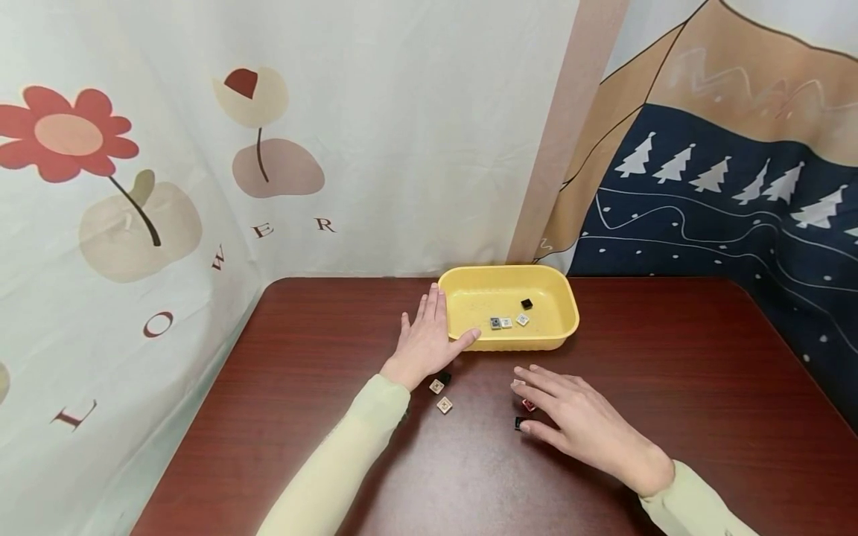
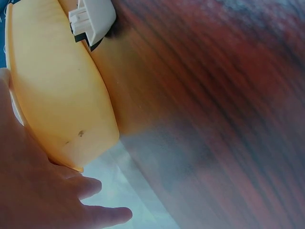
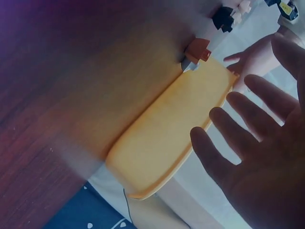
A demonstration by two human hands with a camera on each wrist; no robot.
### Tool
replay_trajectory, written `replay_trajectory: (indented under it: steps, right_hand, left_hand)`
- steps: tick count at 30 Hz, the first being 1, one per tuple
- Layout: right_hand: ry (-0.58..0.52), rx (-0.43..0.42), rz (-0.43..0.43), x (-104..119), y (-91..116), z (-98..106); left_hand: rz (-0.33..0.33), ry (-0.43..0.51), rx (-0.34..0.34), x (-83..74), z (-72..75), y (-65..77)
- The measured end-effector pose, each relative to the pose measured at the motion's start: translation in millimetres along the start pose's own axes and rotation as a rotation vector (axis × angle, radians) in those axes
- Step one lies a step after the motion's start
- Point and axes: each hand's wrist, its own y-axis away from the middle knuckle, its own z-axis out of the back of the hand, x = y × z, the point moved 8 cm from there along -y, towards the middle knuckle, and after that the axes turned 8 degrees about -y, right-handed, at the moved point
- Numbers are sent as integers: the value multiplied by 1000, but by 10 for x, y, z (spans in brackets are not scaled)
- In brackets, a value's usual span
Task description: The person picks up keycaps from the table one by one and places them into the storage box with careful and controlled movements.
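My left hand rests with straight fingers along the left rim of a yellow plastic tub, its thumb over the front corner. Inside the tub lie several small keycaps, among them a black keycap and a white keycap. My right hand is above the table to the front right, fingers extended. Under its fingertips are a red keycap, a black keycap and a partly hidden white one. Below my left wrist sit two cream keycaps and a black one.
The dark red-brown table reaches back to a printed curtain that hangs behind and on the left. A navy cloth with white trees hangs at the right. The tub stands near the table's back edge.
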Motion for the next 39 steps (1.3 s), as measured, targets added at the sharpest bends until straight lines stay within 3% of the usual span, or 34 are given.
replay_trajectory:
  steps: [8,17,39]
  right_hand:
    - [5,63,136,162,23,-114]
    - [98,104,246,311,25,-226]
    - [158,103,250,276,-2,-296]
  left_hand:
    - [-1,-2,-2,1,6,-1]
    - [0,6,-9,13,-4,0]
    - [2,4,-16,1,-2,-2]
